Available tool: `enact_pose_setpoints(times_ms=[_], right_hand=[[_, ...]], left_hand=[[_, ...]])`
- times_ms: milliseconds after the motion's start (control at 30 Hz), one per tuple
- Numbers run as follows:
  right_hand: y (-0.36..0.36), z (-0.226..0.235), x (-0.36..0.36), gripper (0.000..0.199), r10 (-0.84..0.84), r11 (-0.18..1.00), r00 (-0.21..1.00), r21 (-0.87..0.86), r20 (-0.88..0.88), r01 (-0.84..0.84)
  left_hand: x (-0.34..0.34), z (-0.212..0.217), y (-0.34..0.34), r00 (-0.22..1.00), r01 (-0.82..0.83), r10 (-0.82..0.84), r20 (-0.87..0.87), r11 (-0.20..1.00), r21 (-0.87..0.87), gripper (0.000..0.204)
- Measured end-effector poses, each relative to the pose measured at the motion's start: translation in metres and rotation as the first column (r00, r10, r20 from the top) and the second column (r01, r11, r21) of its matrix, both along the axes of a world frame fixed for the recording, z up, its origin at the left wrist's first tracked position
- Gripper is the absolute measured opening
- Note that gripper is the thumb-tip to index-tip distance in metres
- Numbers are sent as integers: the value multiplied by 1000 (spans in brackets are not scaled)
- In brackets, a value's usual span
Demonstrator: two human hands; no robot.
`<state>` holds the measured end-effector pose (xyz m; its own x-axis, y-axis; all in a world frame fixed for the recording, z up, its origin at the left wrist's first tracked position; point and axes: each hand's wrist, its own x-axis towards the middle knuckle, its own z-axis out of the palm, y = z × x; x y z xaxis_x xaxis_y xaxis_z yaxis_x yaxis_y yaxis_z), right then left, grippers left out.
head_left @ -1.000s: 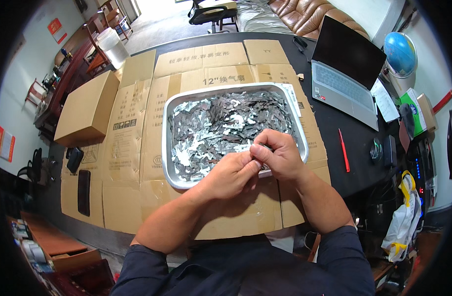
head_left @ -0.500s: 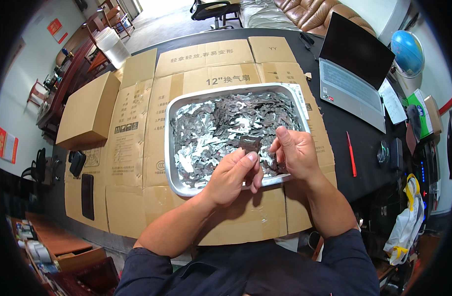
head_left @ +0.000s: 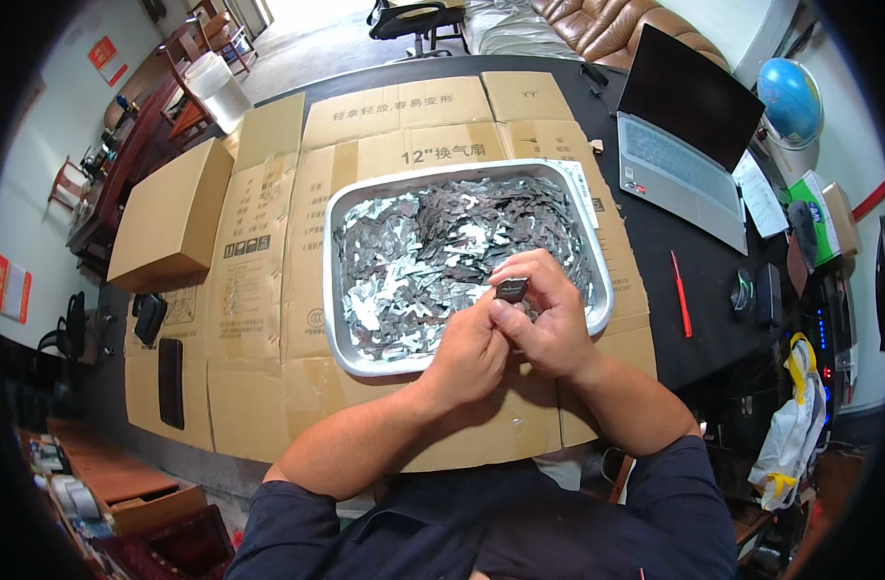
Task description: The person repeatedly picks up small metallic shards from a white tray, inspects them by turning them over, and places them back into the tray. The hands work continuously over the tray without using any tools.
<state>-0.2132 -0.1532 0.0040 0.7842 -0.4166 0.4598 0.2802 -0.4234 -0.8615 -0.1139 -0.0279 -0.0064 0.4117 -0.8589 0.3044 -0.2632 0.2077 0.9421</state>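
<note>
Above the near right part of a silver-rimmed tray point(head_left: 338, 329), my two hands are pressed together. Between them shows the end of a small dark flat piece point(head_left: 511, 289), possibly a stack of thin strips. My left hand point(head_left: 470, 350) is closed around its lower part, most of its fingers hidden. Curled over from the right, my right hand point(head_left: 554, 319) grips the piece near its upper end, thumb against it. Small flat strips point(head_left: 394, 280), some dark and some shiny silver, fill the tray in a loose heap.
Flattened cardboard point(head_left: 249, 377) lies under the tray. A closed cardboard box point(head_left: 167, 227) and a black phone-like slab point(head_left: 171, 384) are at left. To the right are a red screwdriver point(head_left: 682, 295), an open laptop point(head_left: 689, 145) and a globe point(head_left: 790, 101).
My right hand has moved left and closed in against my left hand and the dark piece. The piece has shifted slightly right, and the view has moved a little.
</note>
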Motion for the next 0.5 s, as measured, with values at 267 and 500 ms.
enact_pose_setpoints(times_ms=[267, 500], right_hand=[[5, 13, 0, 23, 49, 980, 998, 196, -44, -39], [-3, 8, -3, 32, 251, 571, 968, 803, 25, -169]], left_hand=[[3, 3, 7, 895, 178, -136, -424, 982, 61, 29], [11, 6, 3, 798, 235, -181, -575, 972, 20, 32]])
